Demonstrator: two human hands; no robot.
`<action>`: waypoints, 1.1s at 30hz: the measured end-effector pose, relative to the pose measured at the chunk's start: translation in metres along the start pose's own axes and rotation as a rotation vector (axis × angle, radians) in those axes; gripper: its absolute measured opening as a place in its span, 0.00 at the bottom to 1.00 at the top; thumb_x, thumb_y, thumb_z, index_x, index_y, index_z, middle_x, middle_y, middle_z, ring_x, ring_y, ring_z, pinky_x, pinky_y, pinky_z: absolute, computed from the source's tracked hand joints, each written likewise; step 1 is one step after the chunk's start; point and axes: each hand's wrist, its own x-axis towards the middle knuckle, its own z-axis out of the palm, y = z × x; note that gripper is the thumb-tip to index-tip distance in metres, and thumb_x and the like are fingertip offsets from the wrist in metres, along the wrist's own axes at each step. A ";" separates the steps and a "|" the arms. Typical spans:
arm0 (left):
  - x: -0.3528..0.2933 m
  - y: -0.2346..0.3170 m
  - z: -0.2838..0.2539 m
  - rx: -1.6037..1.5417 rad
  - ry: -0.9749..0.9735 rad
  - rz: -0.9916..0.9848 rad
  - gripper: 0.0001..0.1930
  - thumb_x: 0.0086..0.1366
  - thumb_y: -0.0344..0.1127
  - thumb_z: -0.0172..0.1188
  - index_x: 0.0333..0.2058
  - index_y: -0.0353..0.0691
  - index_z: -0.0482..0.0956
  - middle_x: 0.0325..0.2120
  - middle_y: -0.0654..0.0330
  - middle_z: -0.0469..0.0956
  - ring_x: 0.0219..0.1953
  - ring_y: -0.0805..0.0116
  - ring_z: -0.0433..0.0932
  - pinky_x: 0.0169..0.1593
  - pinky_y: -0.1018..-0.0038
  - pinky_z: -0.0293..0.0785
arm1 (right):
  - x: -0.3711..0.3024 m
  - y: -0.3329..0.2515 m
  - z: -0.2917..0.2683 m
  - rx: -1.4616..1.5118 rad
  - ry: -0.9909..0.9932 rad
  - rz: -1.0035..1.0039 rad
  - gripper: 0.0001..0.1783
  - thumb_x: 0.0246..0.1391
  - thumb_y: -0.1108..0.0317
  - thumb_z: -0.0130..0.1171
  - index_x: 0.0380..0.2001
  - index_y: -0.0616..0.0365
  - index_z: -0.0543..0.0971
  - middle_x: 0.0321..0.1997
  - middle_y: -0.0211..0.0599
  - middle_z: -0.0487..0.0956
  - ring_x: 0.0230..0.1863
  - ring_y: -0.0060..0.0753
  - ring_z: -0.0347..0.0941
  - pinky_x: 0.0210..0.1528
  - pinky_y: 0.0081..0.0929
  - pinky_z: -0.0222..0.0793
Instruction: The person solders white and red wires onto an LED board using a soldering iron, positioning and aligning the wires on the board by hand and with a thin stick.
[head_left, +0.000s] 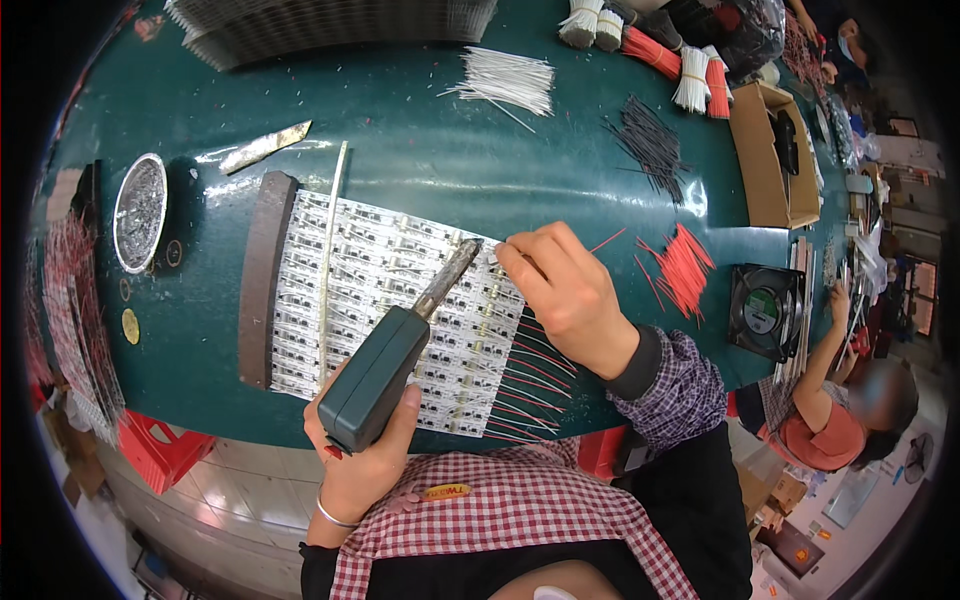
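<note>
In my left hand (368, 470) is a dark green soldering gun (375, 375), its handle gripped from below. The metal tip (462, 262) reaches the upper right corner of a white circuit board panel (400, 300) with rows of small black parts. My right hand (575, 290) is pinched at that same corner, close to the tip. Its fingertips hide what they hold; a red wire (610, 240) sticks out behind the fingers. Red, white and black wires (535, 375) trail off the panel's right edge below my right hand.
A brown bar (265, 290) lies along the panel's left edge, and a thin strip (333, 250) crosses it. Around stand a bowl (141, 213), white wires (508, 80), black wires (652, 148), red wires (685, 268), a fan (766, 312) and a cardboard box (765, 150). A co-worker (825, 420) is at right.
</note>
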 end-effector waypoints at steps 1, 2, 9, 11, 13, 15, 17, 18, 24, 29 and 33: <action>0.000 0.002 -0.001 0.011 -0.007 0.009 0.11 0.53 0.25 0.69 0.35 0.30 0.81 0.27 0.60 0.78 0.27 0.76 0.74 0.30 0.78 0.71 | 0.000 -0.002 0.000 0.002 0.000 -0.001 0.20 0.37 0.78 0.59 0.40 0.67 0.78 0.39 0.41 0.77 0.36 0.40 0.73 0.34 0.29 0.74; -0.001 0.003 -0.002 0.021 -0.014 0.018 0.11 0.53 0.25 0.68 0.35 0.29 0.81 0.27 0.60 0.78 0.27 0.76 0.74 0.30 0.78 0.71 | 0.000 -0.004 0.000 0.004 0.010 0.008 0.20 0.37 0.78 0.59 0.40 0.67 0.78 0.39 0.41 0.77 0.36 0.40 0.73 0.34 0.29 0.74; 0.001 0.000 -0.002 -0.007 -0.018 0.061 0.11 0.53 0.24 0.68 0.37 0.29 0.81 0.28 0.59 0.79 0.28 0.76 0.75 0.31 0.78 0.72 | 0.001 0.003 0.001 0.027 0.005 -0.022 0.17 0.38 0.78 0.58 0.38 0.67 0.77 0.38 0.40 0.75 0.38 0.38 0.71 0.35 0.27 0.74; 0.002 0.000 -0.002 0.009 -0.023 0.025 0.12 0.53 0.25 0.68 0.38 0.28 0.81 0.29 0.58 0.80 0.29 0.75 0.76 0.32 0.78 0.73 | 0.001 0.010 0.000 0.041 -0.007 -0.026 0.17 0.38 0.78 0.58 0.38 0.66 0.77 0.37 0.39 0.75 0.38 0.38 0.72 0.35 0.27 0.74; 0.000 -0.002 -0.004 -0.008 -0.012 0.030 0.13 0.53 0.25 0.68 0.38 0.28 0.81 0.29 0.58 0.80 0.29 0.75 0.77 0.32 0.78 0.73 | 0.004 0.014 0.000 0.062 -0.012 -0.038 0.17 0.39 0.78 0.58 0.38 0.65 0.77 0.37 0.39 0.74 0.38 0.38 0.72 0.35 0.28 0.74; -0.001 -0.003 -0.004 -0.028 -0.006 0.034 0.13 0.53 0.25 0.68 0.38 0.28 0.81 0.30 0.57 0.80 0.29 0.75 0.77 0.32 0.78 0.73 | 0.005 0.018 0.000 0.091 -0.014 -0.075 0.17 0.39 0.77 0.58 0.37 0.65 0.76 0.36 0.39 0.74 0.38 0.38 0.72 0.36 0.28 0.74; 0.000 -0.003 -0.003 -0.014 -0.009 0.061 0.13 0.53 0.25 0.69 0.38 0.28 0.81 0.29 0.58 0.80 0.28 0.75 0.76 0.31 0.78 0.73 | 0.005 0.020 0.000 0.089 -0.013 -0.085 0.16 0.39 0.77 0.58 0.37 0.65 0.76 0.36 0.39 0.74 0.38 0.38 0.72 0.36 0.28 0.73; 0.001 -0.003 -0.003 -0.015 -0.010 0.060 0.13 0.53 0.25 0.69 0.38 0.28 0.81 0.29 0.58 0.80 0.28 0.75 0.76 0.31 0.78 0.73 | 0.005 0.021 0.000 0.089 -0.011 -0.095 0.16 0.39 0.77 0.58 0.37 0.65 0.76 0.36 0.39 0.74 0.38 0.38 0.72 0.36 0.28 0.73; 0.000 0.004 -0.006 0.056 -0.047 -0.020 0.12 0.54 0.25 0.70 0.38 0.32 0.81 0.30 0.61 0.82 0.30 0.75 0.79 0.35 0.78 0.75 | 0.005 0.023 0.005 0.074 0.015 -0.128 0.16 0.39 0.76 0.58 0.37 0.65 0.76 0.36 0.38 0.74 0.37 0.37 0.72 0.36 0.28 0.73; 0.003 -0.003 -0.003 0.092 -0.044 0.111 0.11 0.53 0.25 0.68 0.35 0.28 0.81 0.26 0.59 0.79 0.26 0.76 0.75 0.29 0.78 0.71 | 0.005 0.022 0.005 0.041 0.019 -0.131 0.16 0.39 0.75 0.58 0.36 0.66 0.77 0.35 0.38 0.74 0.37 0.37 0.72 0.35 0.28 0.74; 0.005 0.004 -0.001 0.050 -0.047 0.108 0.10 0.53 0.25 0.68 0.35 0.28 0.81 0.26 0.59 0.79 0.26 0.77 0.75 0.29 0.78 0.71 | 0.005 0.020 0.005 0.016 0.020 -0.131 0.16 0.39 0.75 0.58 0.36 0.66 0.77 0.35 0.38 0.74 0.37 0.36 0.72 0.35 0.27 0.74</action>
